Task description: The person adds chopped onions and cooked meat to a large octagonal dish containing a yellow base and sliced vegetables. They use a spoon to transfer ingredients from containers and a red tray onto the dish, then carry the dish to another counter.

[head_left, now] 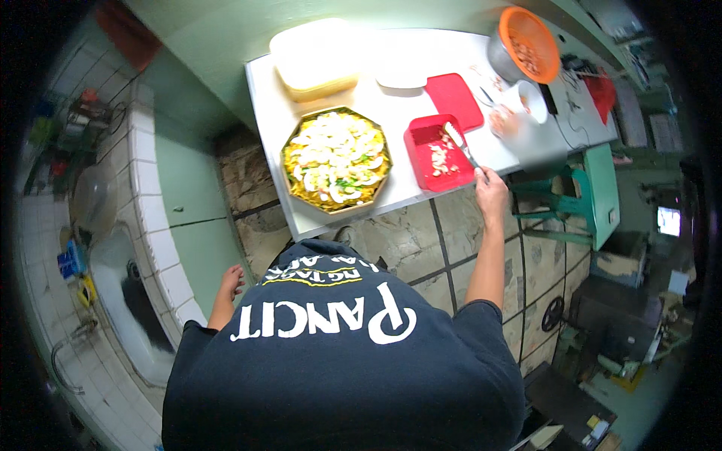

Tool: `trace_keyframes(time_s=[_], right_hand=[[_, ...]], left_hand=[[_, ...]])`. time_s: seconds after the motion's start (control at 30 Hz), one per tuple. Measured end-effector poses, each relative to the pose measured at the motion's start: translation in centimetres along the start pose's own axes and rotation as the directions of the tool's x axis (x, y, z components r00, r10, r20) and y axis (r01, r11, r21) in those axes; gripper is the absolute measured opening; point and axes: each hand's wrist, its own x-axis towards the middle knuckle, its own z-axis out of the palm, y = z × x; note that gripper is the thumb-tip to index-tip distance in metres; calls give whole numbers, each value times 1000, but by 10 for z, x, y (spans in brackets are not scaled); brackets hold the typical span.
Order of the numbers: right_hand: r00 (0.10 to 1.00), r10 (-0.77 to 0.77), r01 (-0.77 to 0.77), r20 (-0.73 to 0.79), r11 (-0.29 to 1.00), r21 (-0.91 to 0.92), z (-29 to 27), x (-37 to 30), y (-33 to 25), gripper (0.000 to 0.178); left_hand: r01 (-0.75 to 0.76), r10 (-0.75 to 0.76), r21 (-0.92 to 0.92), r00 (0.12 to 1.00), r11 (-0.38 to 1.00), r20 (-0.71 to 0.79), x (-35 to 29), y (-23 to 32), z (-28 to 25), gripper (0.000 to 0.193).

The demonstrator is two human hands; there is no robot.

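My right hand (490, 186) grips the handle of a metal serving utensil with a pale, ridged head (456, 138); its exact kind is hard to make out. The utensil's head rests at the right side of a red plastic container (418, 167), which holds a few pale pieces of food. Left of it on the white table sits an octagonal tray (338, 210) of yellow noodles (298, 177), topped with sliced egg (331, 143) and bits of green. My left hand (232, 280) hangs away from the table at my side, holding nothing, its fingers slightly apart.
Behind the tray stands a pale yellow tub (320, 84). A red lid (456, 101) lies behind the red container. Farther right are a white cup (531, 100) and an orange colander (535, 37) on a metal pot. A green chair (583, 192) stands right; a sink (124, 301) is left.
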Motion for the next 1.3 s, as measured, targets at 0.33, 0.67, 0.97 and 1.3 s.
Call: trace_keyframes(time_s=[0.33, 0.67, 0.97, 1.3], right_hand=[[962, 214, -151, 171, 935, -320, 5, 4, 7, 23], [999, 8, -9, 38, 999, 38, -8, -15, 14, 25], [938, -114, -26, 328, 919, 393, 55, -66, -64, 22], [944, -273, 254, 184, 960, 122, 43, -59, -83, 19]], left_hand=[[-72, 72, -63, 997, 995, -3, 11, 41, 0, 41], [44, -45, -63, 999, 997, -10, -19, 52, 6, 42], [34, -34, -77, 999, 996, -5, -11, 26, 10, 43], [28, -30, -48, 998, 998, -47, -33, 56, 4, 41]])
